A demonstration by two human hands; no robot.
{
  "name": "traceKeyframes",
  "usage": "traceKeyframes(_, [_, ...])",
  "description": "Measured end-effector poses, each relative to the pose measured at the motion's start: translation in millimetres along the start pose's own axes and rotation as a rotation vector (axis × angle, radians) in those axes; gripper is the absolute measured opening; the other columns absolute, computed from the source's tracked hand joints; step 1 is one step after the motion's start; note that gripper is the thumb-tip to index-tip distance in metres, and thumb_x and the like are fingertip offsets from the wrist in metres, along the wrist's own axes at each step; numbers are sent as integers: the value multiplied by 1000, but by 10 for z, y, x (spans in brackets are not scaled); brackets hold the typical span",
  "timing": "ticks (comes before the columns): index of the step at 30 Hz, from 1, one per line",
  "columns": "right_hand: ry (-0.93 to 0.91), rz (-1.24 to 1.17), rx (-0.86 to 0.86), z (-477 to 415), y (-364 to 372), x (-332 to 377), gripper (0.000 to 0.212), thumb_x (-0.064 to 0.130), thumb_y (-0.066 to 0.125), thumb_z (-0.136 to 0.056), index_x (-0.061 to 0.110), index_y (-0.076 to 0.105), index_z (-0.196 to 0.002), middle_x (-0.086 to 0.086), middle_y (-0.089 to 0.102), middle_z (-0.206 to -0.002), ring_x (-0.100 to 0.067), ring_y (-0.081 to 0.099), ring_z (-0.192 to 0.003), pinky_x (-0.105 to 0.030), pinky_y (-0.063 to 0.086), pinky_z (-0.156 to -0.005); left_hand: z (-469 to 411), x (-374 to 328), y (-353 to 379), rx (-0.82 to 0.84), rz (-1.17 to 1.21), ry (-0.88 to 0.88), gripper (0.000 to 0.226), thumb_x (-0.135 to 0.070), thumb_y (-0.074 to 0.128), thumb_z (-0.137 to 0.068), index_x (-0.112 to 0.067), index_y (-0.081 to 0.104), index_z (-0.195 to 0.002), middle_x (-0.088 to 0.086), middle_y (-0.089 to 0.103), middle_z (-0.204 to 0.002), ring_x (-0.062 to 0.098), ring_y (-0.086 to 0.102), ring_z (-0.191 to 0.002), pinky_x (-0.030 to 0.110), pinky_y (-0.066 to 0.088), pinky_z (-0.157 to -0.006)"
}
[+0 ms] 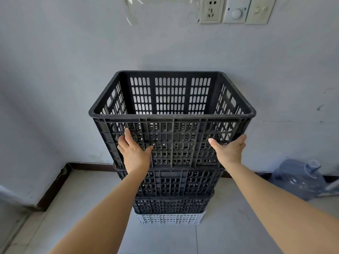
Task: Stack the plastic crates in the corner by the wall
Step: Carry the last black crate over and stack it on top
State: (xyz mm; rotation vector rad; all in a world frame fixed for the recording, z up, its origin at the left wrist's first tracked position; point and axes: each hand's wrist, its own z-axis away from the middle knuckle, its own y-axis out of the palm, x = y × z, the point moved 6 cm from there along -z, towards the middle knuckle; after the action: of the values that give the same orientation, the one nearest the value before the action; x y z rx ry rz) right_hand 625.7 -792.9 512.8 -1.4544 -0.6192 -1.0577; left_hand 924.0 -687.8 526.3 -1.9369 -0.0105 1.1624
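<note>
A stack of slotted plastic crates stands against the wall. The top black crate (172,114) is empty and sits on a second black crate (172,182), then a third black crate (170,206), with a white crate (169,219) at the bottom on the floor. My left hand (134,151) lies flat with straight fingers on the left part of the top crate's near wall. My right hand (229,150) is open, palm toward the right part of that wall, fingers at its right corner.
The grey wall (73,70) is directly behind the stack, with a side wall and dark skirting (53,187) at the left. A large blue water bottle (300,178) lies on the tiled floor at the right. Sockets and switches (236,10) are high on the wall.
</note>
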Motion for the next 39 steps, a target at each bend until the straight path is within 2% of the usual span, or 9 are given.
traceKeyframes(4, [30,98,52,67,36,101,112,41,70,-83,6,-13,-150,-17,5,-158,-34,21,-142,-45,29,-111,-91,49,-60,126,-118,-26,106,-27,73,-77,-24,-6,-147,12,16,-147,31,26,-135,50,40,-102])
traceKeyframes(6, [-37,218,-66,186,-35,198,93,33,69,-85,0,10,-149,-21,22,-152,-37,29,-136,-46,34,-108,-49,23,-130,152,-155,-15,105,-28,74,-77,-22,-3,-147,13,17,-147,32,26,-135,50,34,-107])
traceKeyframes(8, [-234,339,-241,370,-124,412,60,26,69,-84,1,41,-131,-20,44,-133,-36,41,-121,-45,38,-100,18,-94,-268,65,-174,79,90,-26,72,-78,-13,13,-145,16,23,-144,35,28,-131,49,32,-108])
traceKeyframes(11, [-629,389,-316,650,-93,827,37,18,72,-79,2,57,-108,-17,55,-114,-36,49,-109,-45,38,-94,90,-413,-486,-143,-292,424,69,-21,72,-75,-8,34,-132,18,39,-133,33,31,-125,49,26,-109])
traceKeyframes(13, [-824,493,-286,698,-21,1053,44,21,76,-76,3,58,-111,-16,55,-117,-35,50,-112,-48,37,-97,44,-607,-568,-155,-406,624,70,-23,73,-73,-12,36,-132,15,41,-133,32,28,-128,51,14,-113])
traceKeyframes(16, [-857,780,-149,540,34,1188,63,42,70,-81,7,50,-130,-12,51,-133,-33,42,-128,-51,22,-111,-126,-708,-550,62,-600,696,81,-34,68,-79,-20,21,-144,6,30,-145,28,17,-140,50,-3,-115])
traceKeyframes(26, [-769,791,-35,424,23,1378,45,45,42,-97,6,60,-113,-10,64,-108,-30,52,-106,-40,30,-104,-436,-795,-564,254,-536,641,48,-49,43,-92,-34,32,-136,-2,46,-129,24,34,-124,46,11,-109])
traceKeyframes(34, [-752,822,5,428,22,1379,47,47,40,-97,7,60,-111,-9,64,-107,-29,52,-107,-40,27,-108,-386,-789,-553,266,-598,666,67,-54,58,-80,-29,30,-136,-1,43,-130,25,34,-124,46,12,-111])
traceKeyframes(39, [-814,935,-1,440,90,1291,71,62,62,-76,3,56,-115,-13,61,-110,-34,53,-109,-48,24,-112,-401,-790,-513,247,-670,711,77,-50,67,-75,-26,27,-136,1,41,-129,26,35,-122,45,15,-110])
